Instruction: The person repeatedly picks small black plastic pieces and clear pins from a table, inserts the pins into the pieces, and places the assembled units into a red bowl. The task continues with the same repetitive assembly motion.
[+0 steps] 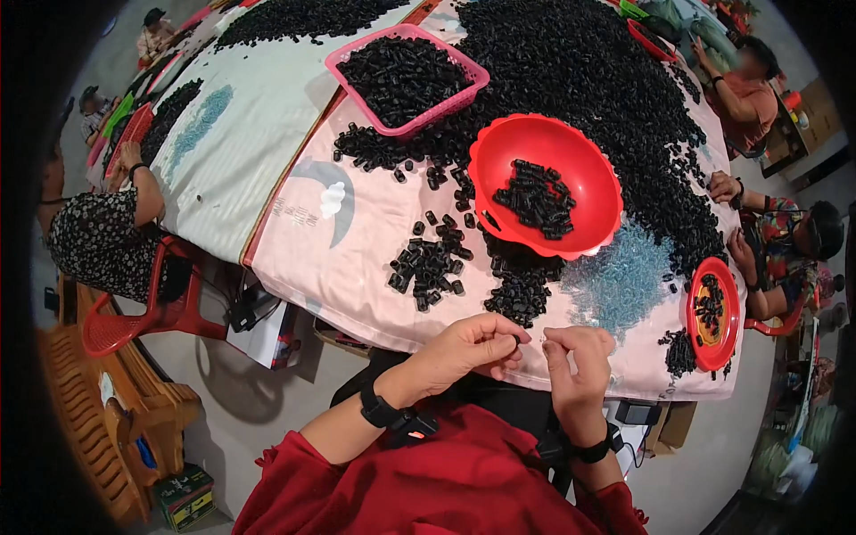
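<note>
My left hand (473,349) is closed in a pinch at the table's near edge, with a small black plastic piece (516,340) at its fingertips. Close beside it, my right hand (580,361) has thumb and forefinger pressed together; a tiny clear bit seems to show there, too small to name. Just beyond my hands lie a small pile of black pieces (519,296) and a spread of clear bluish bits (624,281). A scalloped red bowl (588,174) holds some black pieces. Left of it, more black pieces (428,263) lie loose on the pink cloth (303,259).
A pink basket (477,73) full of black pieces stands farther back, beside a large black heap (553,62). A smaller red bowl (734,312) sits at the right edge. Other people sit around the table; a red chair (134,308) and wooden bench (85,401) are left.
</note>
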`<state>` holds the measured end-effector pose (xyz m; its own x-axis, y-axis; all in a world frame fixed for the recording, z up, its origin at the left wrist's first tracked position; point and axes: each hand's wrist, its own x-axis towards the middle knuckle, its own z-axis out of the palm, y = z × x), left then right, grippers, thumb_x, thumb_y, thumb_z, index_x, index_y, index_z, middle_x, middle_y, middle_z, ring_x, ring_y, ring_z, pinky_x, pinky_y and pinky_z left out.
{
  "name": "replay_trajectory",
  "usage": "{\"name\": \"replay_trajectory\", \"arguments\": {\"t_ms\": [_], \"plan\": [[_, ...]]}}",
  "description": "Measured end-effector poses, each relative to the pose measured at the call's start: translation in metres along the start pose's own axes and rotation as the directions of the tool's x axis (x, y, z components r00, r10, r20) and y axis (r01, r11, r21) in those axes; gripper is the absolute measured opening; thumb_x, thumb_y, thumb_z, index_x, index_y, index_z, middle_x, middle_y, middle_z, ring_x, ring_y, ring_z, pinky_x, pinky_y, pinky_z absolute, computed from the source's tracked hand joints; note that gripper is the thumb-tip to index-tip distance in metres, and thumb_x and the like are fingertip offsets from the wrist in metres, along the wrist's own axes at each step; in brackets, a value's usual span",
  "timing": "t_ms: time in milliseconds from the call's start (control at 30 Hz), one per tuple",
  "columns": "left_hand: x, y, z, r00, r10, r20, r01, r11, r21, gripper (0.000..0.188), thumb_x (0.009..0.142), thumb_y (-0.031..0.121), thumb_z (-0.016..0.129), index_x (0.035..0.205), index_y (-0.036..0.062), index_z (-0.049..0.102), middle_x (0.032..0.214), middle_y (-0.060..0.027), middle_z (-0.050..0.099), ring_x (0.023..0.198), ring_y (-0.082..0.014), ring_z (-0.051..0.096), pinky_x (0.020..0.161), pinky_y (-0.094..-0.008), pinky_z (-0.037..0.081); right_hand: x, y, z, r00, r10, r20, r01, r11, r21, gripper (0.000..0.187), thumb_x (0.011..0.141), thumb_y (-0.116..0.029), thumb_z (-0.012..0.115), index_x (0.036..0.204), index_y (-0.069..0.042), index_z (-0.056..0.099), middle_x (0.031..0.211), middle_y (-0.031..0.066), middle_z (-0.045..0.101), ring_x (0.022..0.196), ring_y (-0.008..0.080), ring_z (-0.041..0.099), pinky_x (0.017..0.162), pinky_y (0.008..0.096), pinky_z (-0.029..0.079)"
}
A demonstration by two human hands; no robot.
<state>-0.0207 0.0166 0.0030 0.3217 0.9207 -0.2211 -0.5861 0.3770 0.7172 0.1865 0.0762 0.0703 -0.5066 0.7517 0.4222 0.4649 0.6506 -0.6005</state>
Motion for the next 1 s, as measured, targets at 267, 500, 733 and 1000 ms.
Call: {"name": "replay_trajectory", "arguments": {"t_ms": [267, 500, 733, 1000], "plan": [[-0.006, 0.011, 0.008, 0.999, -0.043, -0.023, 0.04, 0.996, -0.085, 0.025, 0.111, 0.023, 0.064, 0.127, 0.0038, 0.067, 0.116, -0.0089, 0.074, 0.101, -0.0182, 0.075, 0.078, -0.028, 0.06, -0.005, 0.008, 0.002, 1.0, 0.018, -0.007, -0.018, 1.0, -0.016, 0.018, 0.092, -0.001, 0.075, 0.109, -0.005, 0.071, 0.096, 0.0058, 0.069, 0.085, 0.0215, 0.063, 0.092, 0.0393, 0.038], [-0.001, -0.004, -0.003, 0.999, 0.05, 0.004, -0.05, 0.999, 0.019, 0.025, 0.107, 0.02, 0.07, 0.126, 0.0048, 0.066, 0.111, -0.007, 0.074, 0.094, -0.0131, 0.073, 0.076, -0.0262, 0.06, -0.004, 0.0, -0.001, 1.0, -0.002, 0.003, 0.002, 1.0, 0.008, 0.023, 0.086, 0.002, 0.078, 0.106, -0.006, 0.072, 0.096, 0.0059, 0.071, 0.088, 0.0232, 0.065, 0.091, 0.0397, 0.039], [0.0, 0.0, 0.004, 0.997, -0.013, -0.078, 0.006, 0.996, -0.089, 0.024, 0.104, 0.013, 0.073, 0.125, 0.0035, 0.067, 0.104, -0.0061, 0.074, 0.093, -0.0125, 0.073, 0.076, -0.0252, 0.061, -0.002, -0.005, -0.001, 0.997, -0.071, 0.016, 0.071, 0.997, -0.001, 0.026, 0.082, 0.006, 0.081, 0.103, -0.006, 0.072, 0.092, 0.0053, 0.07, 0.081, 0.0204, 0.064, 0.09, 0.0374, 0.04], [0.0, -0.003, 0.007, 0.994, -0.015, -0.105, 0.011, 0.999, -0.038, 0.024, 0.104, 0.011, 0.072, 0.125, 0.0012, 0.067, 0.106, -0.0078, 0.075, 0.093, -0.014, 0.074, 0.08, -0.028, 0.063, -0.001, -0.007, 0.002, 0.996, -0.064, 0.061, 0.063, 0.998, 0.011, 0.024, 0.084, 0.005, 0.08, 0.103, -0.007, 0.073, 0.094, 0.0046, 0.071, 0.079, 0.0188, 0.064, 0.091, 0.0372, 0.039]]}}
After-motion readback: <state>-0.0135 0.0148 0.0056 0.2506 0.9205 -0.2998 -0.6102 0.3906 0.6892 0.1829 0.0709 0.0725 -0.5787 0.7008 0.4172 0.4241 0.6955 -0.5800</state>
